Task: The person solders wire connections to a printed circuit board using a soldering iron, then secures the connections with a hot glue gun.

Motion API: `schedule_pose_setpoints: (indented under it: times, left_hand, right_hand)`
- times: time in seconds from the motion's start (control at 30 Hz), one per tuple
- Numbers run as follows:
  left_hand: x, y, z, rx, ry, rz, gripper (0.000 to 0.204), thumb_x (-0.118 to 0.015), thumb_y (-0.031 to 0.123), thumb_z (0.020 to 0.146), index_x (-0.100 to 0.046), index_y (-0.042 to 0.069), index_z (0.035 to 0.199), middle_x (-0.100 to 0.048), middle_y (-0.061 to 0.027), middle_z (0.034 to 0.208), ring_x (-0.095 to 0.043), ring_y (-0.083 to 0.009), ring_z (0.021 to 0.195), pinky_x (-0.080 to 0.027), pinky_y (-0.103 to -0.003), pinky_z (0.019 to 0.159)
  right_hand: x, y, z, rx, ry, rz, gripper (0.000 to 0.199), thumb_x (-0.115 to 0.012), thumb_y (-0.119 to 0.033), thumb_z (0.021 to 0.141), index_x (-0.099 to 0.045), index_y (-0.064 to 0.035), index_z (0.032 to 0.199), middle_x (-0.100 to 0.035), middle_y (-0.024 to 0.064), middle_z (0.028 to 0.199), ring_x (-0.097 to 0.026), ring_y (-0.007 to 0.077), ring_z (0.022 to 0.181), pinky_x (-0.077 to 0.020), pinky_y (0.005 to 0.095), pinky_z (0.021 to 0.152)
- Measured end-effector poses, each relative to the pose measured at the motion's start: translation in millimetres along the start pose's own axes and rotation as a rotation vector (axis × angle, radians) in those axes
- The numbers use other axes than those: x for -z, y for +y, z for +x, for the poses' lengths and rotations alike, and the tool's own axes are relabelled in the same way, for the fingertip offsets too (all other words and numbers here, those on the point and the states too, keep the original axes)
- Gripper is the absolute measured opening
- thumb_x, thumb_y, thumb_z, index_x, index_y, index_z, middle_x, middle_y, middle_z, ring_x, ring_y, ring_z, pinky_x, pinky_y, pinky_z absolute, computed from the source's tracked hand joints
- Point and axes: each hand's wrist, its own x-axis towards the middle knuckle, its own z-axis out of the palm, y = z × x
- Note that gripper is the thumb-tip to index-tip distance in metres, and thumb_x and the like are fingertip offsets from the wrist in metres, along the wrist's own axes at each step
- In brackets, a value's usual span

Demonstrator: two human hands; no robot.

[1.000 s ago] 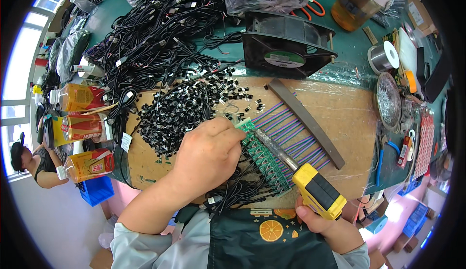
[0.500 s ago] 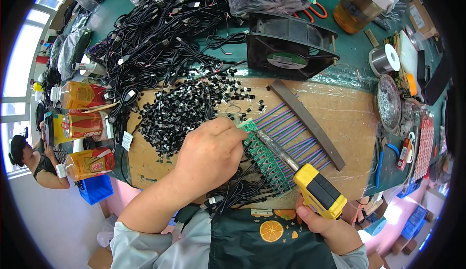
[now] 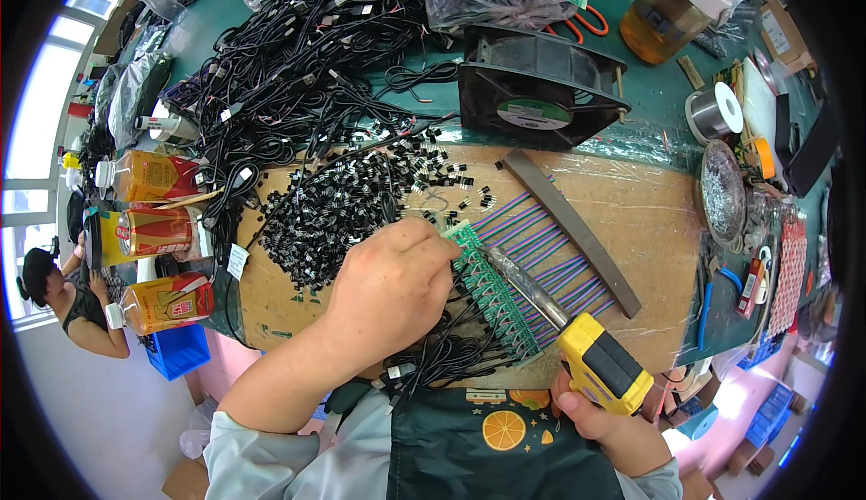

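My left hand (image 3: pixel 390 285) rests, fingers curled, on a row of small green circuit boards (image 3: pixel 494 294) lying on a brown board (image 3: pixel 631 220); whether it pinches a part I cannot tell. My right hand (image 3: pixel 603 419) grips a yellow and black soldering iron (image 3: pixel 595 366), whose metal tip (image 3: pixel 498 262) touches the green boards near my left fingertips. Striped multicoloured wires (image 3: pixel 550 249) run from the boards to the right. Black wires (image 3: pixel 451 347) trail from the boards toward me.
A heap of small black components (image 3: pixel 343 207) lies left of the boards, a grey metal bar (image 3: pixel 570 227) to the right. Behind are tangled black cables (image 3: pixel 298 58), a black fan (image 3: pixel 534 80), a solder spool (image 3: pixel 714 112) and an amber jar (image 3: pixel 669 5). Drink cartons (image 3: pixel 153 234) stand left; a person (image 3: pixel 68 306) sits below.
Both hands stay almost still. The soldering iron tip has shifted slightly along the row of green boards.
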Motion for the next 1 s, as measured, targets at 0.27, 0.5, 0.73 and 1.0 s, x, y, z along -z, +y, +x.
schedule_pose_setpoints:
  times: [0.27,0.5,0.73,1.0]
  left_hand:
    - [0.6,-0.3,-0.6,0.026,-0.030,-0.036,0.012,-0.069,-0.001,0.079,-0.071,0.004,0.090,-0.066,-0.0097,0.087,-0.068,-0.0291,0.079,-0.057,-0.038,0.069]
    - [1.7,2.3,-0.8,0.030,-0.043,-0.022,0.011,-0.069,-0.001,0.080,-0.072,0.004,0.090,-0.067,-0.0090,0.087,-0.068,-0.0281,0.078,-0.057,-0.037,0.068]
    - [1.5,2.2,-0.6,0.030,-0.045,-0.017,0.011,-0.070,0.000,0.080,-0.072,0.005,0.090,-0.067,-0.0084,0.087,-0.069,-0.0278,0.078,-0.057,-0.037,0.067]
    - [1.6,2.4,-0.7,0.032,-0.045,-0.014,0.010,-0.069,0.001,0.080,-0.072,0.005,0.089,-0.067,-0.0090,0.087,-0.069,-0.0285,0.078,-0.057,-0.037,0.068]
  right_hand:
    - [-3.3,0.4,-1.2,0.010,0.031,0.024,0.015,-0.077,-0.015,0.081,-0.066,-0.0063,0.087,-0.062,0.0081,0.078,-0.063,0.0253,0.066,-0.0491,0.0363,0.060]
    - [-5.9,2.3,-0.1,0.032,0.044,-0.014,0.016,-0.078,-0.014,0.082,-0.066,-0.0055,0.089,-0.062,0.0083,0.079,-0.062,0.0239,0.066,-0.0492,0.0360,0.060]
    - [-6.0,3.4,1.6,0.034,0.042,0.008,0.017,-0.078,-0.014,0.082,-0.066,-0.0044,0.089,-0.062,0.0079,0.078,-0.062,0.0231,0.066,-0.0487,0.0352,0.059]
    - [-3.8,4.6,-0.3,0.016,0.017,0.011,0.017,-0.078,-0.014,0.082,-0.066,-0.0042,0.090,-0.062,0.0080,0.078,-0.062,0.0228,0.066,-0.0486,0.0343,0.059]
